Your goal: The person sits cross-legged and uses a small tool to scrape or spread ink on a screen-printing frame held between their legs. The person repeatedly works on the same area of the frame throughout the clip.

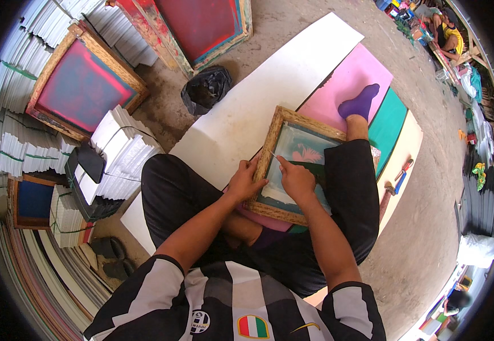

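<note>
A wooden screen-printing frame with greyish-blue mesh lies tilted between my legs. A pale pink leaf-like patch shows on its mesh. My left hand is closed around the frame's left rail, thumb on top. My right hand is over the mesh, fingers pinched on a thin, pointed tool. The tool's tip reaches the inner edge of the left rail. Most of it is hidden in my fingers, so its exact kind cannot be made out.
I sit on white, pink and green sheets. A hammer and blue-and-red-handled tools lie right. A black bag, more screen frames and stacked white sheets stand left. Another person sits far right.
</note>
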Demonstrator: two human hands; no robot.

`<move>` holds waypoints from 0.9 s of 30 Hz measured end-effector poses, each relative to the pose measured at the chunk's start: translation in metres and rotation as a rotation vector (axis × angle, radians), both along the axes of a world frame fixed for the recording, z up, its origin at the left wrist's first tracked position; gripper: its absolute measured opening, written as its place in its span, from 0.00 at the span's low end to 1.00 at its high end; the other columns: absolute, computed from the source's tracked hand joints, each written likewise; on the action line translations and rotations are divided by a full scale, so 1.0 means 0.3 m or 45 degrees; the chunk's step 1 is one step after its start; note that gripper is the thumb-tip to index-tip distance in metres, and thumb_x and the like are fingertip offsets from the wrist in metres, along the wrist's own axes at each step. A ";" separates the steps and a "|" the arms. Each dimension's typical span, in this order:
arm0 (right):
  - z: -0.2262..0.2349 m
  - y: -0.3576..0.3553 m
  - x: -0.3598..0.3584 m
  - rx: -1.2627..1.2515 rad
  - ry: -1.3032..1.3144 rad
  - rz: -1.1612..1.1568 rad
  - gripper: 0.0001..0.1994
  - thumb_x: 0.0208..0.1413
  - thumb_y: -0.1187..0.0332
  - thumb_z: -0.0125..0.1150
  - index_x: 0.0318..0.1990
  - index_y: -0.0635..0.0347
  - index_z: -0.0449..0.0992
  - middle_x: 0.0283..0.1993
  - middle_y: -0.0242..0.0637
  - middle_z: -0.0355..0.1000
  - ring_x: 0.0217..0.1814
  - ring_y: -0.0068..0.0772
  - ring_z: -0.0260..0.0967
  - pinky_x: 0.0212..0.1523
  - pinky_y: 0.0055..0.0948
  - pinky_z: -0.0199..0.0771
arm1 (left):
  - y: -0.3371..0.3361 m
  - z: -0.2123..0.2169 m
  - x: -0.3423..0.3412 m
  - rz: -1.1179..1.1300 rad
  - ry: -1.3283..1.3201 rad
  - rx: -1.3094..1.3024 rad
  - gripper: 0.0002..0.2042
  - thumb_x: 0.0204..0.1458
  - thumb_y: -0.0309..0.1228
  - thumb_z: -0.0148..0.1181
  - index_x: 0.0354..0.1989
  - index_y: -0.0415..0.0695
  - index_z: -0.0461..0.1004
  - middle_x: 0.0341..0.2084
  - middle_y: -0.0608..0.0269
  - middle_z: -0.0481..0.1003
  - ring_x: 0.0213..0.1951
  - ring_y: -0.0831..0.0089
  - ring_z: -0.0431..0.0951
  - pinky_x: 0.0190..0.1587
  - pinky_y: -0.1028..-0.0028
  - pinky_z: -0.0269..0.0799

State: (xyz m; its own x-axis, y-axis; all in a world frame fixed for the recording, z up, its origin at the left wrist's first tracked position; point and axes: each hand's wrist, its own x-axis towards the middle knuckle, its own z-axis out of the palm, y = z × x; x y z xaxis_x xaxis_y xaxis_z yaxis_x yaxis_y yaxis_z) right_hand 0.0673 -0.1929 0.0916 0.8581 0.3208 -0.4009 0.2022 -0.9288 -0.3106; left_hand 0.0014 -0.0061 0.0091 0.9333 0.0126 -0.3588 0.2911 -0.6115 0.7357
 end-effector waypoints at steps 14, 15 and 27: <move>-0.052 0.013 -0.010 0.068 0.135 -0.095 0.21 0.68 0.60 0.52 0.68 0.33 0.70 0.45 0.51 0.80 0.46 0.62 0.79 0.48 0.57 0.78 | 0.012 -0.035 -0.005 -0.027 -0.074 -0.008 0.49 0.48 0.48 0.73 0.78 0.56 0.51 0.52 0.44 0.65 0.52 0.45 0.75 0.55 0.56 0.74; -0.032 0.022 -0.012 -0.026 0.129 -0.068 0.21 0.68 0.60 0.52 0.67 0.33 0.71 0.46 0.51 0.80 0.47 0.62 0.78 0.49 0.56 0.78 | 0.018 -0.036 -0.006 -0.027 -0.046 -0.021 0.50 0.48 0.48 0.73 0.78 0.57 0.50 0.54 0.42 0.65 0.53 0.44 0.75 0.56 0.55 0.74; -0.113 -0.017 -0.007 0.078 -0.054 0.009 0.19 0.69 0.62 0.56 0.65 0.44 0.75 0.43 0.51 0.82 0.43 0.37 0.82 0.43 0.38 0.78 | 0.021 -0.025 -0.001 -0.035 -0.077 -0.020 0.48 0.47 0.47 0.73 0.76 0.48 0.54 0.51 0.45 0.66 0.52 0.49 0.75 0.55 0.59 0.74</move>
State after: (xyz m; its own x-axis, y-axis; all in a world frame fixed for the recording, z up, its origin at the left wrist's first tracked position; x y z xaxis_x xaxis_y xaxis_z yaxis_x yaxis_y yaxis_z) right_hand 0.0653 -0.1980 0.0578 0.8717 0.3494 -0.3436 0.2227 -0.9070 -0.3575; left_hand 0.0012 0.0002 0.0015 0.9533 -0.0185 -0.3016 0.2290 -0.6069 0.7610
